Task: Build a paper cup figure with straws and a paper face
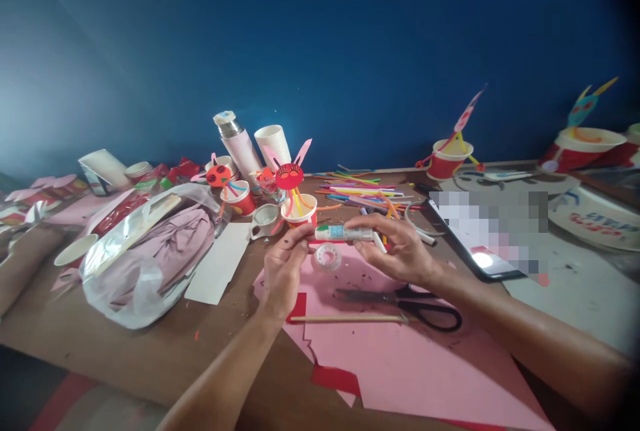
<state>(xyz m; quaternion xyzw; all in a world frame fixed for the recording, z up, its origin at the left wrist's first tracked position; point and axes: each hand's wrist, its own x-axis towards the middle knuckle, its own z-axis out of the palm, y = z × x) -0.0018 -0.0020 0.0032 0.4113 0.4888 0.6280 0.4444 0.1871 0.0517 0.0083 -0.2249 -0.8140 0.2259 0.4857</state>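
Note:
A small white tube (pixel 337 232) with a green and blue label lies level between my hands, above the pink paper (pixel 415 371). My left hand (pixel 283 271) pinches its left end. Fingers of my right hand (pixel 400 244) close round the right end, where a white piece sticks out below. Just under the tube sits a clear tape roll (pixel 328 257). Black-handled scissors (pixel 395 296) and a thin wooden stick (pixel 350 318) rest on the paper, nearer to me. Behind my hands stands a red paper cup (pixel 300 212) bearing a red eared figure (pixel 290 176).
A plastic bag (pixel 145 297) with cloth fills the left, near another person's arm (pixel 30 264). Colourful pipe cleaners (pixel 360 189) lie behind. A phone (pixel 465 237) lies right, below a decorated cup (pixel 447 161). A flask (pixel 235 141) stands by stacked cups (pixel 273 141).

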